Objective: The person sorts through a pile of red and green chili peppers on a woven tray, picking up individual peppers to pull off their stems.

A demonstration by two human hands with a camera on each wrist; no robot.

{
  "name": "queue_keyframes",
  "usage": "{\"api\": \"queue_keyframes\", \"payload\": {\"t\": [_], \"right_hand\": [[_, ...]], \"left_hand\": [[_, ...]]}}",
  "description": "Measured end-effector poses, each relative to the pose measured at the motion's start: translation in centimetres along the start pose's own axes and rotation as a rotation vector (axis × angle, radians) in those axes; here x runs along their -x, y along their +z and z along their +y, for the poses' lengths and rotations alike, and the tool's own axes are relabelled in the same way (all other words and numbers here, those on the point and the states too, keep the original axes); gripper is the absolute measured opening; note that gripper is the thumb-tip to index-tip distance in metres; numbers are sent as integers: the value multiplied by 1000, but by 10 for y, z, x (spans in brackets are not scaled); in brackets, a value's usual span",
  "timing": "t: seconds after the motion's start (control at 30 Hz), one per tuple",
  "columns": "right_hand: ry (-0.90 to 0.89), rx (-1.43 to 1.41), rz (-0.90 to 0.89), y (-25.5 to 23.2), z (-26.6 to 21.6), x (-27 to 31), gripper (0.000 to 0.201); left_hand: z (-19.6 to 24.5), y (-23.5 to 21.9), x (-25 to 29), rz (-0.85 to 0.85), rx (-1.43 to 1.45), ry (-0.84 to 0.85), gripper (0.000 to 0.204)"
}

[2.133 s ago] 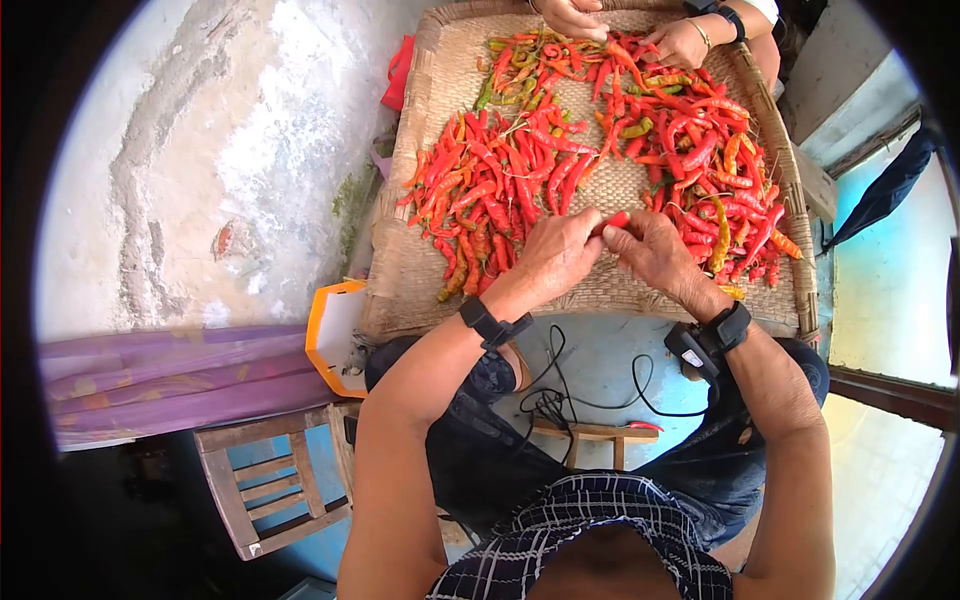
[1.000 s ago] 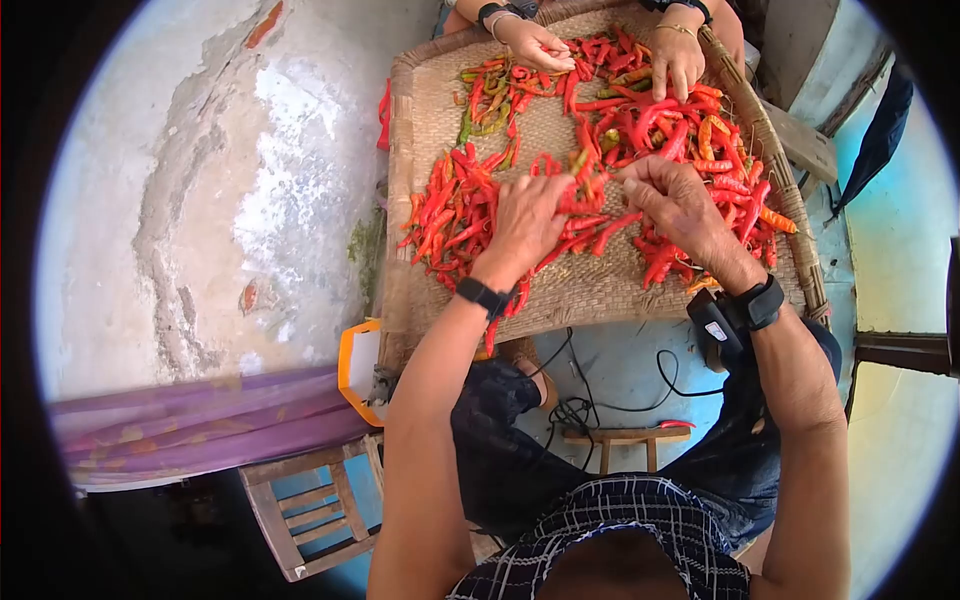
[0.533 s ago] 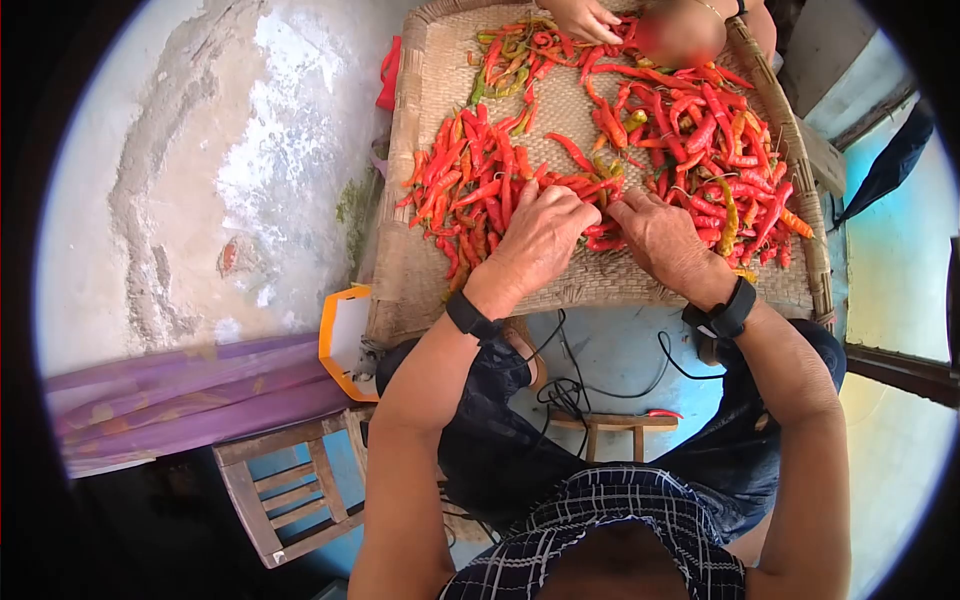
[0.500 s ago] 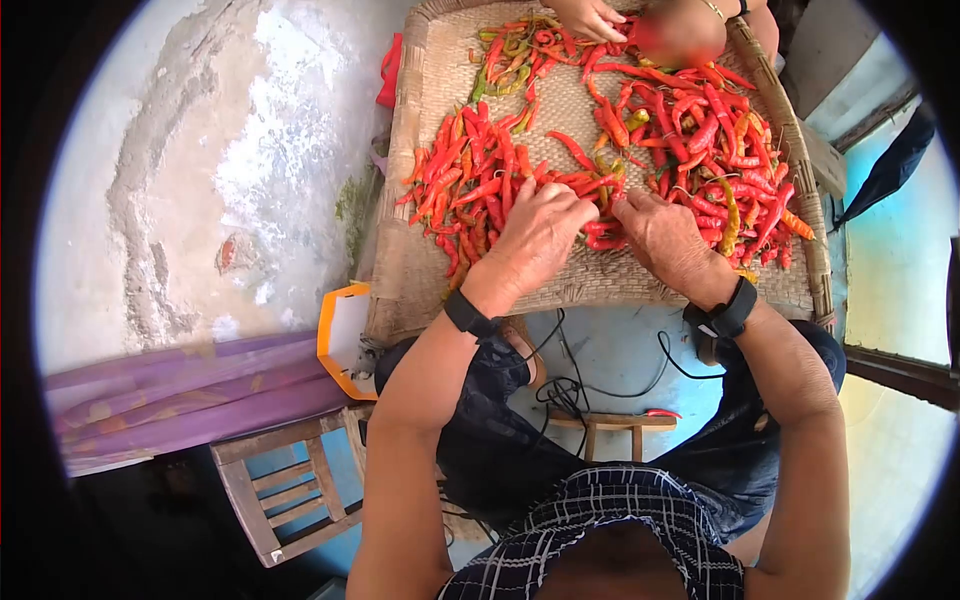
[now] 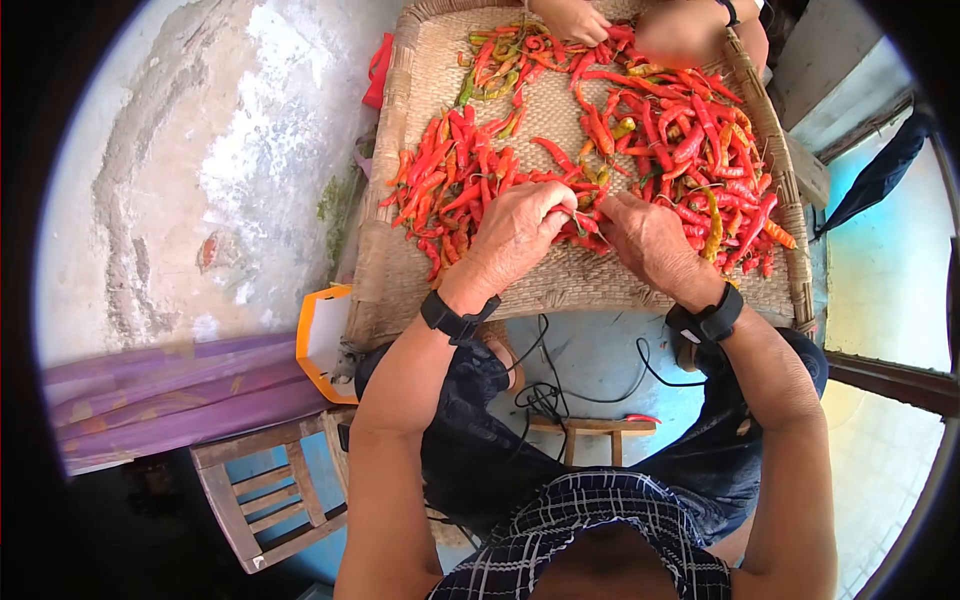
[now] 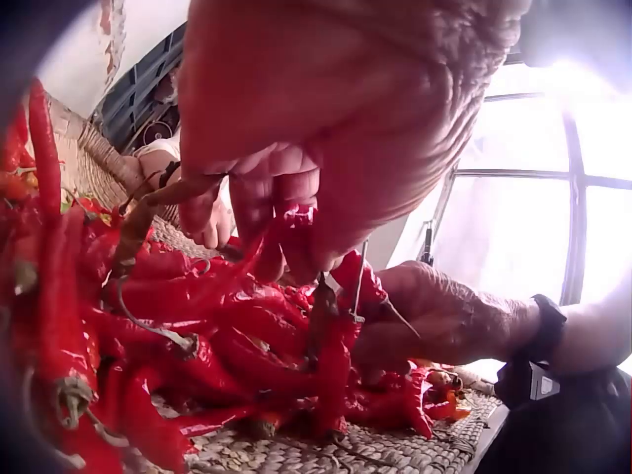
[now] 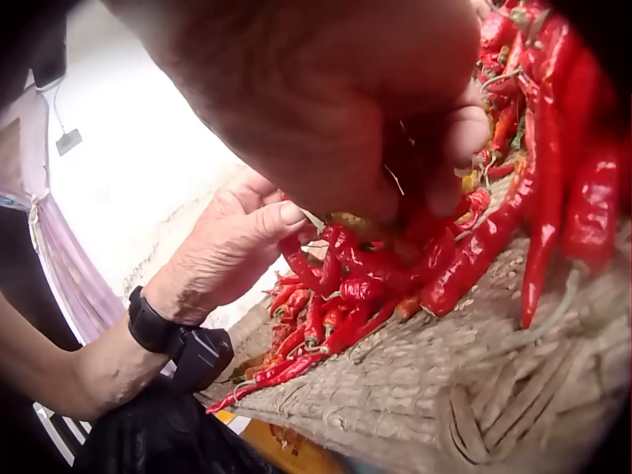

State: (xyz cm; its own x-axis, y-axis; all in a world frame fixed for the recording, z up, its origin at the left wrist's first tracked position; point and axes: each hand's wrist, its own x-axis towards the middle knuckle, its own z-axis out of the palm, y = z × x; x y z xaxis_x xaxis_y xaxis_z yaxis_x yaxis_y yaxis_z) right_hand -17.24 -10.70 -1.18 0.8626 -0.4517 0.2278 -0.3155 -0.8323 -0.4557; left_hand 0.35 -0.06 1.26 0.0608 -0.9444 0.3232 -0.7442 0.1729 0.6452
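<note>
Thumb and fingers of the left hand (image 5: pixel 515 228) pinch a red pepper (image 5: pixel 588 223) above the near part of a woven tray (image 5: pixel 425 95). The right hand (image 5: pixel 650 240) is just beside it, fingertips lowered among peppers — whether clamped on one cannot be told. Pepper heaps (image 5: pixel 700 165) lie around both hands; beyond — another person's hand (image 5: pixel 572 20) touches peppers at the far side.

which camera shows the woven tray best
The head view: it takes in most of the woven tray, rim included, though peppers cover much of it. The left wrist view catches only patches of weave around peppers; the right wrist view, a close stretch of its near edge.
</note>
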Motion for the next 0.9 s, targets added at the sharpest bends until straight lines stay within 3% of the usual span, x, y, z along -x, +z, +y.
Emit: {"api": "queue_keyframes", "payload": {"t": [0.07, 0.13, 0.17, 0.23, 0.37, 0.43, 0.5, 0.53, 0.63, 0.67, 0.77, 0.8, 0.9], "right_hand": [[53, 55, -37, -5, 2, -3, 14], [38, -81, 192, -12, 8, -7, 12], [35, -77, 190, -18, 9, -8, 12], [328, -459, 11, -34, 6, -10, 13], [494, -732, 47, -50, 17, -18, 17], [503, -1045, 233, -57, 34, -22, 20], [645, -1431, 568, -63, 37, -25, 26], [645, -1428, 567, -58, 35, -24, 26], [464, -933, -13, -42, 8, -10, 44], [422, -871, -96, -34, -3, -10, 42], [377, -1096, -84, -14, -10, -8, 32], [397, -1089, -91, -12, -7, -10, 23], [462, -1117, 34, -20, 0, -12, 21]], "left_hand": [[-1, -2, 1, 33, -24, -34, 11], [-2, -7, 1, 92, -105, -169, 11], [-4, -8, 0, 97, -103, -169, 11], [-10, -9, -1, 151, -84, -259, 14], [-11, -8, -3, 161, -47, -324, 18], [-7, -9, -4, 160, -41, -327, 19], [-3, -8, -3, 153, -36, -331, 19], [-1, -7, -3, 148, -57, -273, 19], [2, 2, -4, 134, -67, -155, 18], [2, 6, -4, 122, -56, -99, 17], [1, 18, -2, 95, 3, 36, 17], [7, 13, -2, -84, 41, -104, 18], [8, 14, 0, 38, -24, -25, 20]]}}
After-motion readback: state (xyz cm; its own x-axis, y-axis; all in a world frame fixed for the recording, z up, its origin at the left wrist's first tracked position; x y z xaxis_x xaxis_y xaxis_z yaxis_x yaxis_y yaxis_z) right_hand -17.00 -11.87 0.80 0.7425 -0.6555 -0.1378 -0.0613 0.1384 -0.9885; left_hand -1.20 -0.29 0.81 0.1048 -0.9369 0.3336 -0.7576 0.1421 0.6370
